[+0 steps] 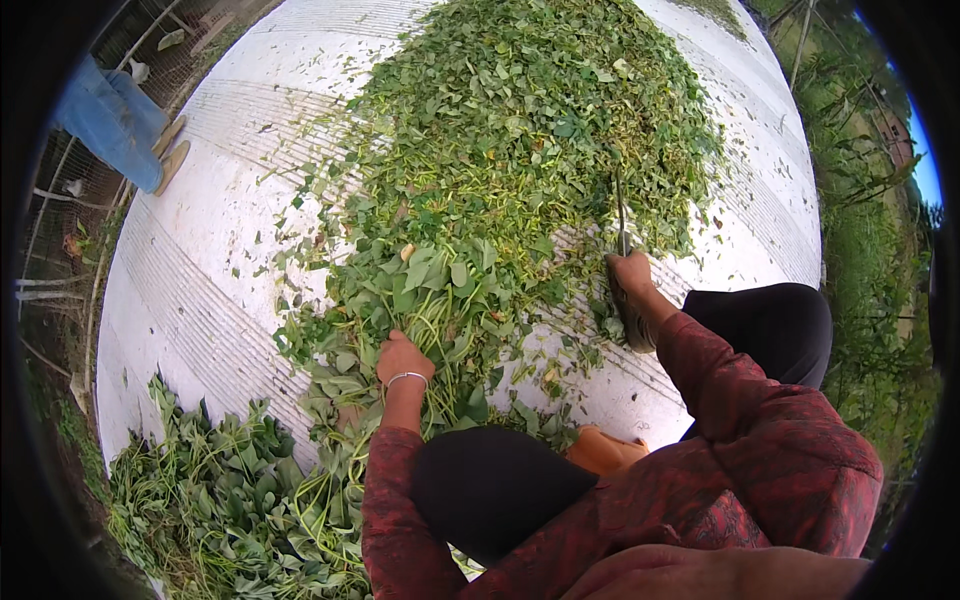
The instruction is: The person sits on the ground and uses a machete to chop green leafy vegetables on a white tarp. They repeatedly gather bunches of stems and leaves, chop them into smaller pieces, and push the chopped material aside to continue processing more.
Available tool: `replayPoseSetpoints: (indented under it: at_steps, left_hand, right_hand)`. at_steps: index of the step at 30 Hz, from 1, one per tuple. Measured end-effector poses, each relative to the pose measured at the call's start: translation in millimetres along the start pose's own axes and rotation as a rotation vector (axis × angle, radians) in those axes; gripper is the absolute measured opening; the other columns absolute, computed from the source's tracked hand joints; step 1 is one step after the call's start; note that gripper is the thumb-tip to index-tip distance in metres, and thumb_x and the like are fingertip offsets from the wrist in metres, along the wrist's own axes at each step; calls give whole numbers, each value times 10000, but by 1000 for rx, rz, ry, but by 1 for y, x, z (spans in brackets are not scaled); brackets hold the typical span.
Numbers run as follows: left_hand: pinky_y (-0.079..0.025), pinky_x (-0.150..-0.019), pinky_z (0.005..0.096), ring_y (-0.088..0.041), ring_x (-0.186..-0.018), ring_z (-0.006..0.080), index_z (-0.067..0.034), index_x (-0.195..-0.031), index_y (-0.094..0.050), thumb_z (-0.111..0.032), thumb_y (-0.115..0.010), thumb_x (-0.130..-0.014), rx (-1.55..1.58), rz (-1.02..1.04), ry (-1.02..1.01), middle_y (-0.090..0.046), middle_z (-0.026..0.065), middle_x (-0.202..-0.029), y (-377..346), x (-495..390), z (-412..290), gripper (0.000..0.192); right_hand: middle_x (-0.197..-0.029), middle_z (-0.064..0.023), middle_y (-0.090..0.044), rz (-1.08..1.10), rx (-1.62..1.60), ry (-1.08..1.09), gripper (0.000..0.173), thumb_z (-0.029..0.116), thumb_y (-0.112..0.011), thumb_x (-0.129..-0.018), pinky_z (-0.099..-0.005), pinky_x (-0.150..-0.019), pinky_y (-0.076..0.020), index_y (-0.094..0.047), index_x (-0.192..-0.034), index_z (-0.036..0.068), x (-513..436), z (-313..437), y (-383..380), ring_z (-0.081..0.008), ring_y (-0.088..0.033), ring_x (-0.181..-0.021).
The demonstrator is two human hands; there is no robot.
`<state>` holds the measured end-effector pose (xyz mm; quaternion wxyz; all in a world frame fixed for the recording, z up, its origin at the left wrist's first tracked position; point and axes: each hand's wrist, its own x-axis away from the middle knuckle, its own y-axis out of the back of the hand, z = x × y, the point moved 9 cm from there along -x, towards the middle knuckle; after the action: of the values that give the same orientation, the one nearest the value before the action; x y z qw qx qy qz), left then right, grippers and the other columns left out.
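Observation:
My left hand (405, 360), with a bracelet at the wrist, is closed on a bundle of leafy green vines (442, 315) lying before my knee. The vines' pale stems trail back beneath the hand. On the right, my right hand (632, 271) grips a long-bladed knife (620, 206) by its handle. Its dark blade points away from me, beside the edge of a big heap of chopped leaves and stems (525, 127). The knife's handle is mostly hidden in my fist. Cut bits of stem lie between my two hands.
Uncut vines (225, 495) are piled at the lower left on the pale ridged concrete ground (217, 247). A person in blue trousers (112, 112) stands at the upper left, by wire mesh fencing (64, 217). An orange-brown object (606, 448) sits under me. Tall plants (862, 255) border the right side.

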<state>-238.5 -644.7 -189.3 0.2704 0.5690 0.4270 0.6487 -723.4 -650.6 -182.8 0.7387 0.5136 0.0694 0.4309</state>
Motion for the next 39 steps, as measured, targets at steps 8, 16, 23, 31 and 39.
replayPoseSetpoints:
  at_steps: [8,16,23,31,39]
  left_hand:
    - [-537,-777,370,-630,-965,294,14,-1169,-406,-224,-714,-723,9,76,4,-567,201,-1108,-13,-8,5,592]
    - [-532,-795,357,-623,-991,277,5,-1134,-445,-228,-736,-704,81,78,21,-598,174,-1099,-11,-9,6,568]
    - [-534,-759,376,-647,-931,286,15,-1105,-447,-212,-705,-705,75,60,2,-646,161,-1012,-10,-12,6,528]
    - [-531,-792,363,-636,-972,281,13,-1137,-452,-222,-717,-714,108,155,38,-631,168,-1059,-14,-10,6,552]
    - [-531,-775,352,-646,-952,279,12,-1141,-465,-220,-731,-699,128,131,51,-645,157,-1037,-18,-16,9,566]
  right_hand:
    - [-712,-156,-581,536,-260,642,347,224,-656,-777,-365,-629,-460,-541,-997,-18,163,125,-91,-253,-559,-631]
    - [-790,-213,-636,530,171,614,401,344,-689,-758,-398,-722,-494,-627,-964,6,184,170,-107,-359,-632,-763]
    - [-622,19,-513,343,-640,1276,191,172,-657,-867,-207,-430,-359,-532,-797,45,234,373,63,-61,-457,-493]
    - [-720,-174,-615,617,266,102,305,256,-654,-743,-368,-637,-486,-625,-926,14,160,116,-138,-258,-608,-649]
    - [-605,-1,-527,604,-416,711,210,194,-672,-798,-257,-465,-397,-564,-831,16,151,284,-40,-76,-477,-496]
